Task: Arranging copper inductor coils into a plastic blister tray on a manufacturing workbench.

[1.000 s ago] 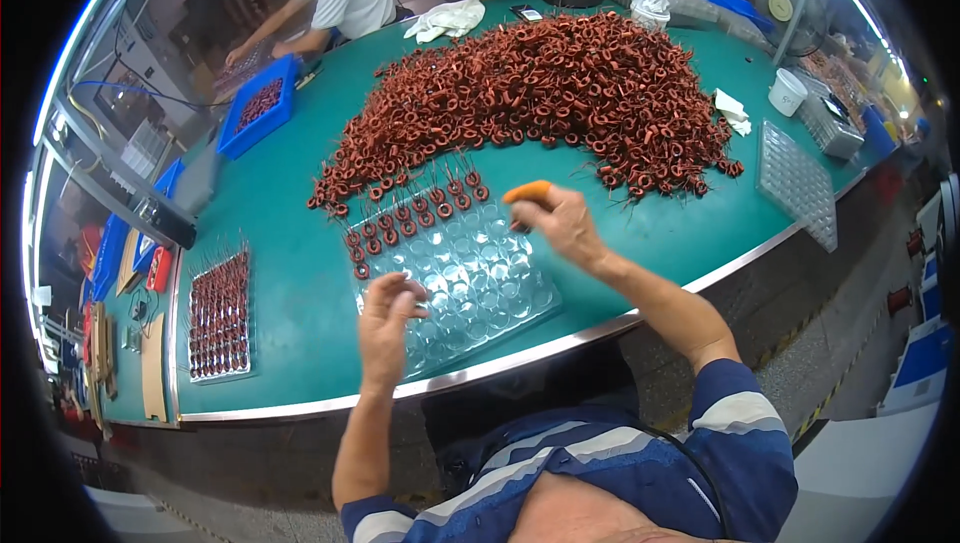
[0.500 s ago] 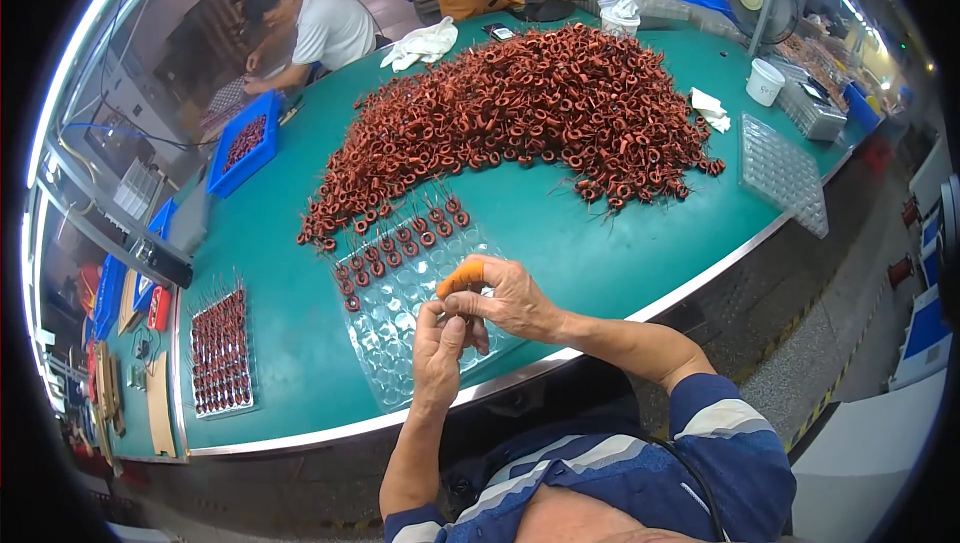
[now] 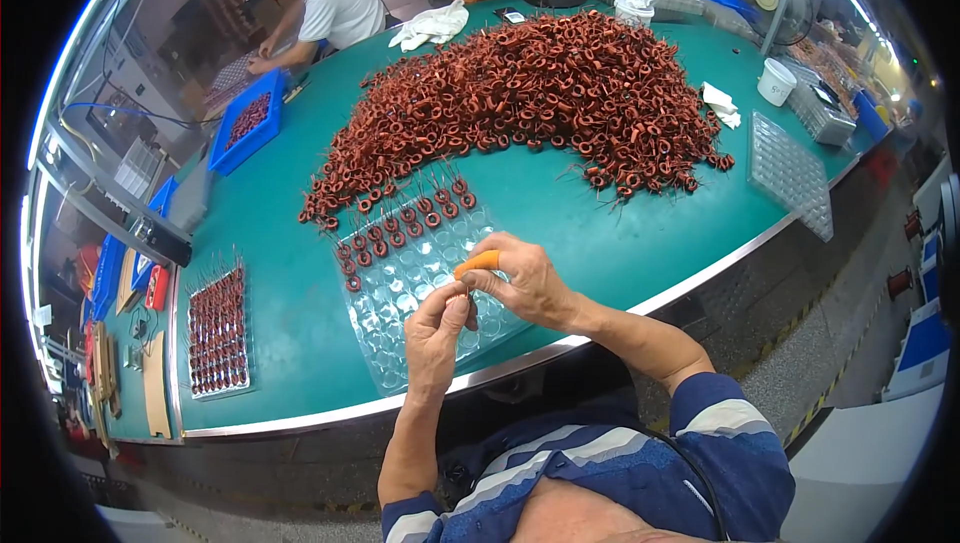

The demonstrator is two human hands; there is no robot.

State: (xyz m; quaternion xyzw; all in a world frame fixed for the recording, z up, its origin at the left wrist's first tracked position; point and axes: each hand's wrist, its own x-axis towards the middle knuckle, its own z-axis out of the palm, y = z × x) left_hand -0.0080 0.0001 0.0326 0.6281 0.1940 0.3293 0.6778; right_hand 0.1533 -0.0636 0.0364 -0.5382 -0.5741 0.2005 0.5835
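Observation:
My left hand (image 3: 436,339) and my right hand (image 3: 528,285) meet at the fingertips above a clear plastic tray (image 3: 385,338). Both are pinched closed; whatever sits between the fingers is hidden. An orange finger cover (image 3: 478,263) is on a finger of my right hand. The tray has round pockets, and its far rows hold red ring coils (image 3: 412,228) with thin wire leads standing up. Its nearer pockets show only clear plastic. Beyond the tray a large curved heap of the same red ring coils (image 3: 520,93) covers the middle of the green table (image 3: 290,313).
A filled coil tray (image 3: 218,333) lies at left, a blue bin (image 3: 247,131) of coils farther back. At right are an unfilled clear tray (image 3: 792,175), a white tub (image 3: 775,83) and a white cloth (image 3: 720,105). One person (image 3: 335,8) works at far left; another stands behind the heap.
Both hands have shifted slightly right, their fingertips still together. The right hand has also risen a little. The whole view has shifted slightly; the coils in the tray look the same.

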